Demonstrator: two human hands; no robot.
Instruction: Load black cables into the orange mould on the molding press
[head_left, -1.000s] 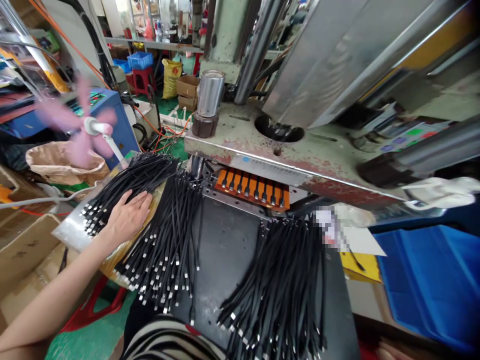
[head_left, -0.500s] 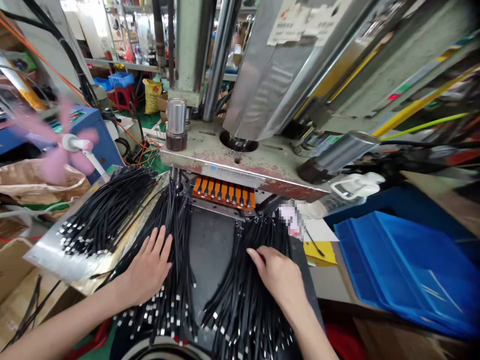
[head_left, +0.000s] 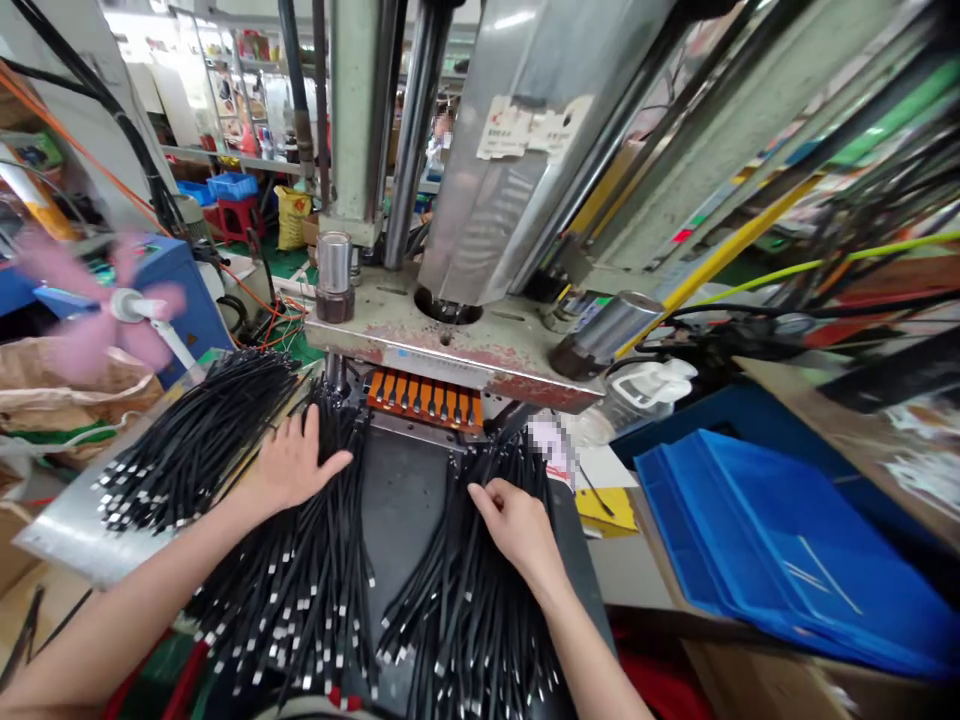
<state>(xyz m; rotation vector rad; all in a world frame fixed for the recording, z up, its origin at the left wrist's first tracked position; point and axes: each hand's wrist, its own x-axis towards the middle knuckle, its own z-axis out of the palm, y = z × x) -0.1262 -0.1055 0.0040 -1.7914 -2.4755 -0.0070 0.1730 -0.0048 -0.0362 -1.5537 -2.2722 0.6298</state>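
My left hand [head_left: 292,462] lies palm down, fingers stretched and thumb spread wide, over the upper part of the left bundle of black cables [head_left: 300,590]. Across the dark plate [head_left: 405,500], my right hand [head_left: 516,525] rests on the right bundle of black cables [head_left: 472,620]. Its fingers are curled under and what they hold, if anything, is hidden. Both bundles fan out toward me with silvery connector ends. Beyond them, an orange mould [head_left: 424,398] with several black cable ends in a row sits under the press plate [head_left: 450,350].
A third heap of black cables [head_left: 202,430] covers a metal sheet [head_left: 67,540] at left. Behind it a pink fan [head_left: 127,305] spins. Blue plastic trays [head_left: 757,540] stand at right, near a clear jug [head_left: 645,390] and a yellow pad [head_left: 607,512]. Press columns [head_left: 352,130] rise ahead.
My left hand has slid forward and left over the cables, its thumb now spread. My right hand stays curled on the right bundle. The whole view has shifted slightly.
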